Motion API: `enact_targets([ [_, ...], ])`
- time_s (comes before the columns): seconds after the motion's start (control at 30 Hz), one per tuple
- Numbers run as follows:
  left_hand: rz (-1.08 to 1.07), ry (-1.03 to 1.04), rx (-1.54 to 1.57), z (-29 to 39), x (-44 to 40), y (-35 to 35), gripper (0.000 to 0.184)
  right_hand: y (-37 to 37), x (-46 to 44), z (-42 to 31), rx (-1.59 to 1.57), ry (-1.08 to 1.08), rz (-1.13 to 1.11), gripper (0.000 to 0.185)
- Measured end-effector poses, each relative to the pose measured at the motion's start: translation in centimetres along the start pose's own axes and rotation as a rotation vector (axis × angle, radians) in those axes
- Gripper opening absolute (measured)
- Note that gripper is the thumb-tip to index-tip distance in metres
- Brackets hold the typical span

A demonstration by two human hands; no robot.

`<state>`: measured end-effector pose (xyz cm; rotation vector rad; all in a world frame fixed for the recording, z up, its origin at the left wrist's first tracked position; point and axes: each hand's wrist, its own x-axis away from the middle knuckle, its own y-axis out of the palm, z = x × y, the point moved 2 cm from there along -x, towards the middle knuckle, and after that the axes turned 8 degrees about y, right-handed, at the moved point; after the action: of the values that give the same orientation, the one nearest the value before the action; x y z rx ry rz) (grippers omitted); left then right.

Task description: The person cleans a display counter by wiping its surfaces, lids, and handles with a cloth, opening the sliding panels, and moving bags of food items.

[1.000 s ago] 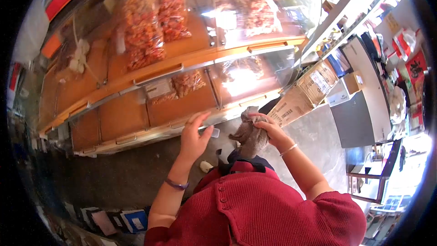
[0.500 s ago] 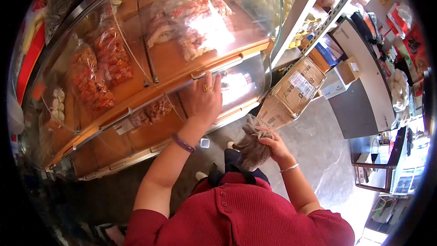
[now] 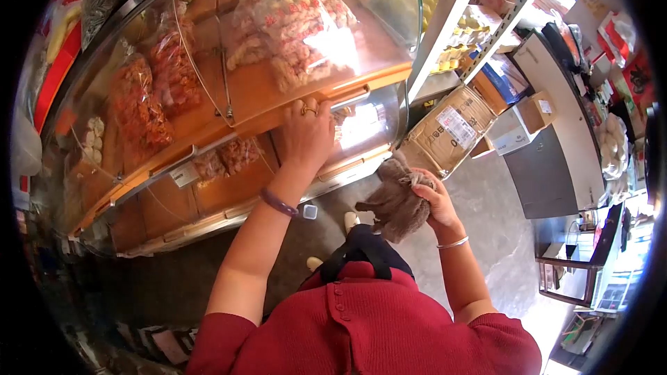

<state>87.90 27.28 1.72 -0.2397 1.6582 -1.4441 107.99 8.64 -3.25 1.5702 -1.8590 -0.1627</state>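
Note:
My left hand (image 3: 307, 130) is at the wooden front edge of a glass display case (image 3: 257, 114), fingers curled over the left part of its pale handle (image 3: 351, 96). A ring and a dark bracelet are on this arm. In my right hand (image 3: 432, 198) is a bunched grey-brown cloth (image 3: 397, 201), gripped at its upper right side and hanging over the floor. Behind the glass, clear bags of pale dried food (image 3: 299, 28) with red print lie near the handle. Bags of orange-red dried food (image 3: 139, 107) are farther left.
A worn cardboard box (image 3: 448, 132) stands right of the case, beside a metal shelf post (image 3: 445, 28). Yellow egg trays (image 3: 455, 48) are on the shelf. A grey-fronted cabinet (image 3: 542, 173) is at the right. A small clear square item (image 3: 310, 212) lies on the floor.
My left hand has shifted slightly left along the case's edge, its fingers now more curled. The cloth in my right hand has moved a little right and up.

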Motion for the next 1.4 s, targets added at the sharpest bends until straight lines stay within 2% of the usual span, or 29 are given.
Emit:
enact_targets([
  [0.07, -0.002, 0.017, 0.049, 1.3, 1.7, -0.4, 0.028, -0.5, 1.2, -0.6, 0.039, -0.072, 0.079, 0.044],
  [0.17, 0.15, 0.097, 0.112, 3.8, 4.6, -0.5, 0.018, -0.9, 2.5, -2.7, 0.031, -0.239, 0.137, 0.046],
  [0.27, 0.074, 0.123, 0.122, 6.8, 7.4, -1.7, 0.017, 0.5, 4.1, -5.9, -0.036, -0.443, 0.157, 0.046],
  [0.33, 0.111, 0.152, 0.131, 8.1, 8.5, -2.3, 0.016, 3.8, 4.2, -8.8, 0.043, -0.709, 0.218, 0.05],
  [0.4, 0.112, 0.148, 0.124, 8.6, 9.1, -2.5, 0.016, 4.9, 2.3, -10.0, 0.484, -0.857, 0.458, 0.044],
  [0.47, 0.114, 0.159, 0.144, 8.7, 9.3, -2.8, 0.016, 4.2, -2.3, -10.8, 1.558, -1.109, 0.548, 0.038],
  [0.53, 0.116, 0.174, 0.16, 8.6, 9.3, -3.1, 0.017, 4.8, -5.8, -8.5, 1.835, -0.975, 0.441, 0.031],
  [0.57, 0.092, 0.177, 0.153, 8.6, 9.4, -3.1, 0.023, 4.8, -6.7, -9.1, 1.834, -0.977, 0.442, 0.031],
  [0.63, 0.066, 0.18, 0.152, 8.6, 9.6, -3.1, 0.03, 4.6, -8.4, -10.9, 1.926, -0.799, 0.613, 0.031],
  [0.67, 0.095, 0.185, 0.158, 8.6, 9.6, -2.8, 0.03, 4.3, -9.7, -12.1, 1.929, -0.805, 0.621, 0.031],
  [0.73, 0.126, 0.18, 0.164, 8.6, 9.4, -2.8, 0.03, 4.1, -11.6, -13.7, 1.844, -0.446, 0.647, 0.032],
  [0.8, 0.116, 0.161, 0.19, 8.7, 9.3, -3.0, 0.03, 4.1, -9.7, -13.2, 1.927, -0.511, 0.611, 0.03],
  [0.87, 0.11, 0.153, 0.193, 8.8, 9.4, -3.1, 0.029, 5.3, -6.8, -11.8, 2.192, -0.64, 0.499, 0.029],
  [0.93, 0.098, 0.137, 0.207, 8.8, 9.1, -2.9, 0.028, 5.1, -6.2, -11.7, 2.141, -0.653, 0.418, 0.027],
  [1.03, 0.088, 0.148, 0.169, 8.9, 9.2, -3.0, 0.023, 5.0, -10.4, -13.6, 2.068, -0.572, 0.621, 0.035],
  [1.07, 0.085, 0.157, 0.158, 8.8, 9.3, -3.0, 0.02, 5.4, -12.2, -13.9, 2.066, -0.572, 0.617, 0.035],
  [1.13, 0.079, 0.16, 0.142, 8.7, 8.9, -2.7, 0.017, 6.3, -15.1, -14.4, 1.996, -0.814, 0.526, 0.028],
  [1.27, 0.097, 0.173, 0.204, 8.5, 9.3, -2.4, 0.018, 4.7, -13.6, -15.2, 2.118, -0.702, 0.442, 0.039],
  [1.33, 0.095, 0.169, 0.249, 8.4, 9.4, -2.3, 0.018, 4.2, -9.0, -14.6, 2.22, -0.454, 0.37, 0.04],
  [1.4, 0.102, 0.164, 0.126, 8.4, 9.5, -2.3, 0.012, 3.2, -4.3, -15.1, 2.204, -0.287, 0.365, 0.036],
])
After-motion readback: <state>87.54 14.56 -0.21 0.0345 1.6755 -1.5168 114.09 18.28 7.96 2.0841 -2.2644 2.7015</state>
